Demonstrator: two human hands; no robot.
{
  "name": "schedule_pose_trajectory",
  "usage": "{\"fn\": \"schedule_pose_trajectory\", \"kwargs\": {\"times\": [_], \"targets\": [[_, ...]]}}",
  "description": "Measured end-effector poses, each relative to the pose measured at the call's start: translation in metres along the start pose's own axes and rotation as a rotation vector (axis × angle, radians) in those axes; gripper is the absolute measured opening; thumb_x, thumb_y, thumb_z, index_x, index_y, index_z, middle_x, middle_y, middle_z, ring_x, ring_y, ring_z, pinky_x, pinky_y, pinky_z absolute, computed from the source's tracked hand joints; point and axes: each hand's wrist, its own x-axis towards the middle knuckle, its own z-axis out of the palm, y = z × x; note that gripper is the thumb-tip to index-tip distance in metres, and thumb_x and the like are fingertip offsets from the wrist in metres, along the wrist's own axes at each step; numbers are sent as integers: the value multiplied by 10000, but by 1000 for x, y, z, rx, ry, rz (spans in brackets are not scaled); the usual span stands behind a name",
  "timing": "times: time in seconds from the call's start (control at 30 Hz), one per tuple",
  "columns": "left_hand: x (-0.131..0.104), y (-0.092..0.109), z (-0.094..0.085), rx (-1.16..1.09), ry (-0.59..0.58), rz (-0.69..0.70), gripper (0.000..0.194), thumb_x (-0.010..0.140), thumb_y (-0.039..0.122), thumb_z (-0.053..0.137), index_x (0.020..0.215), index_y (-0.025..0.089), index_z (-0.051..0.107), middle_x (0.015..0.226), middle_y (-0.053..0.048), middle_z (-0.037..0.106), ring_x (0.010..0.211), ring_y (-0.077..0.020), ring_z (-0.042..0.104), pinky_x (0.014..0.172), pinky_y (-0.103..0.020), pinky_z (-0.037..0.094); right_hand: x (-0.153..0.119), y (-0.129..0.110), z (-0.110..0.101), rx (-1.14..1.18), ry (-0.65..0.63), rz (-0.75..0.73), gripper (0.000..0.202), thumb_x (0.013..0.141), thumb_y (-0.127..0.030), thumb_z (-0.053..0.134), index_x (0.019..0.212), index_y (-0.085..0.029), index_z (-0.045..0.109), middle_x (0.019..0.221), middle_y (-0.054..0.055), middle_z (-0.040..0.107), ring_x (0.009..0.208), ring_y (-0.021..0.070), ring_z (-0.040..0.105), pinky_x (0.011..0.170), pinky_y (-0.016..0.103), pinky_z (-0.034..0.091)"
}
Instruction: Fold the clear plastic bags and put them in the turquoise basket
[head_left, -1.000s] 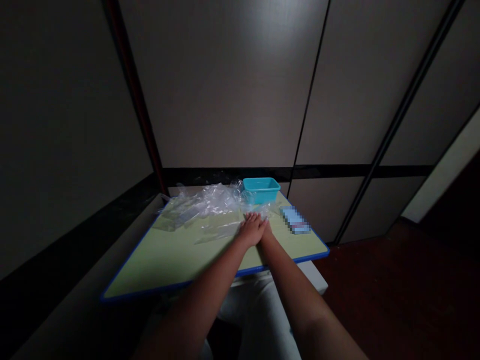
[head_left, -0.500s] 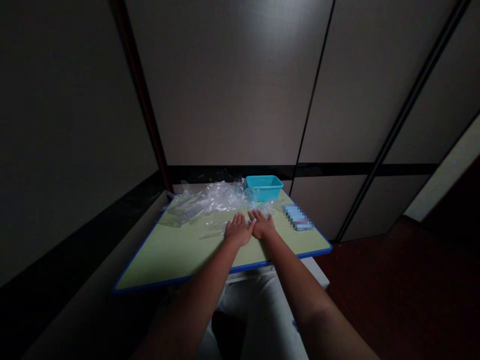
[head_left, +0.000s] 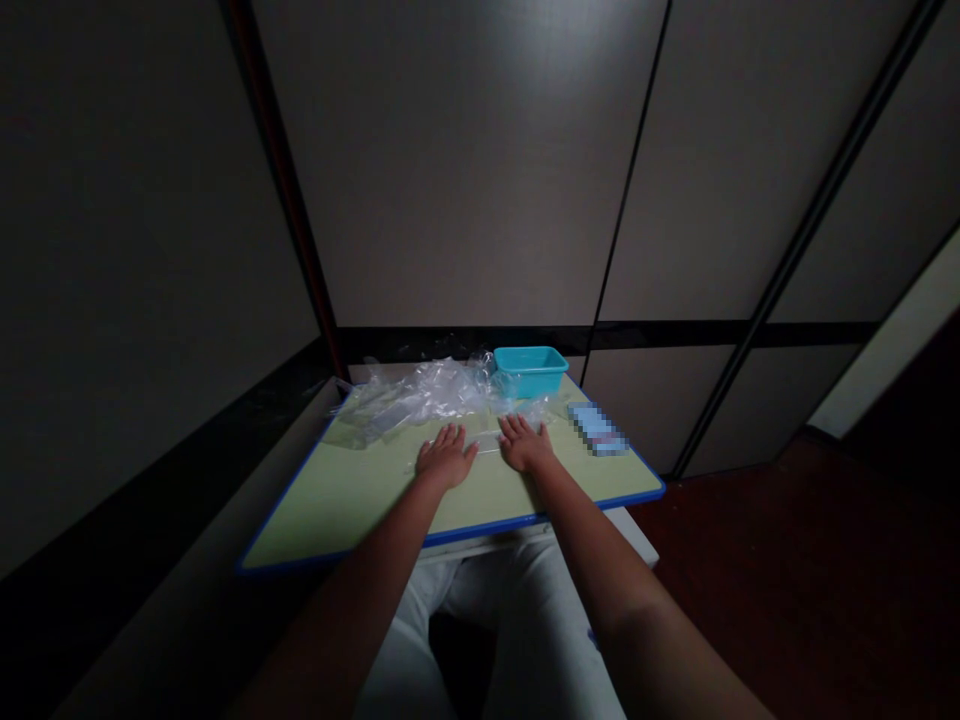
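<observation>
My left hand [head_left: 445, 460] lies flat, fingers spread, on a thin clear plastic sheet [head_left: 487, 441] on the yellow-green table. To its right my right hand [head_left: 525, 447] also rests palm down with spread fingers, on the sheet's right part. A stretch of the clear film shows between the two hands. Behind them a crumpled heap of transparent plastic [head_left: 442, 390] spreads over the back left of the table. Neither hand grips anything.
A turquoise basket [head_left: 531, 382] stands at the table's back right. A blurred-out flat light-blue object [head_left: 598, 430] lies near the right edge. The table [head_left: 337, 510] has a blue rim, with dark wall panels behind and at left.
My left hand has slid to the left, away from my right hand, which stays nearly in place. More of the film shows between them.
</observation>
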Motion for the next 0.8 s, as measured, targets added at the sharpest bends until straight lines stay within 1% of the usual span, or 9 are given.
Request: {"fn": "schedule_pose_trajectory", "kwargs": {"times": [0.17, 0.3, 0.47, 0.53, 0.6, 0.67, 0.73, 0.77, 0.8], "targets": [[-1, -24, -2, 21, -7, -68, 591, 880, 425, 165, 1417, 181, 128, 1485, -66, 69, 1361, -213, 55, 1042, -525, 169, 0, 1, 0, -5, -8, 2, 562, 899, -440, 74, 1423, -239, 38, 1490, -1, 16, 1357, 189, -9, 1019, 570, 15], [-2, -37, -3, 33, -9, -66, 585, 882, 422, 159, 1418, 190, 115, 1485, -39, 44, 1363, -204, 38, 1044, -550, 126, -1, 0, 0, -14, -15, 6, 563, 899, -442, 69, 1423, -240, 34, 1490, 2, 17, 1357, 192, -3, 1022, 565, 7], [-6, -54, -6, 59, 16, -59, 590, 882, 437, 163, 1416, 189, 127, 1482, -47, 77, 1362, -223, 47, 1035, -577, 104, -3, -2, -2, -17, -3, 4, 565, 898, -438, 79, 1424, -236, 38, 1491, 12, 27, 1357, 199, -10, 1019, 567, 5], [-9, -61, -7, 76, 26, -42, 613, 874, 469, 176, 1415, 182, 141, 1480, -52, 97, 1361, -230, 46, 1036, -579, 95, -4, -4, -1, -11, 9, 6, 566, 897, -438, 87, 1424, -234, 52, 1490, 13, 46, 1357, 202, -10, 1014, 577, -9], [-12, -69, -8, 95, 31, -12, 634, 866, 500, 184, 1411, 178, 161, 1480, -51, 106, 1361, -234, 51, 1037, -575, 102, -6, -6, 0, -1, 29, 12, 567, 895, -445, 89, 1423, -240, 64, 1488, 4, 57, 1356, 202, -39, 1006, 585, -53], [-14, -78, -9, 112, 36, 23, 631, 870, 499, 176, 1406, 166, 185, 1479, -53, 110, 1360, -236, 68, 1035, -571, 120, -7, -8, 2, 6, 63, 21, 578, 892, -463, 91, 1423, -237, 62, 1488, 1, 35, 1351, 202, -89, 991, 587, -110], [-15, -89, -11, 125, 52, 60, 607, 880, 468, 175, 1400, 156, 207, 1481, -54, 114, 1359, -235, 83, 1036, -554, 146, -8, -8, 3, 15, 106, 38, 593, 892, -475, 81, 1424, -219, 33, 1487, 13, -14, 1346, 202, -116, 980, 590, -133], [-13, -95, -13, 126, 72, 88, 588, 886, 449, 177, 1396, 159, 224, 1484, -52, 116, 1359, -232, 82, 1040, -532, 161, -7, -6, 2, 29, 129, 48, 597, 893, -478, 75, 1424, -213, 14, 1486, 18, -38, 1345, 202, -120, 979, 593, -129], [-11, -101, -16, 99, 138, 126, 568, 888, 427, 197, 1382, 156, 269, 1482, -65, 142, 1356, -245, 93, 1038, -515, 178, -6, -4, -1, 47, 151, 59, 595, 895, -478, 69, 1423, -213, -3, 1484, 20, -56, 1345, 204, -124, 979, 598, -116]]}}
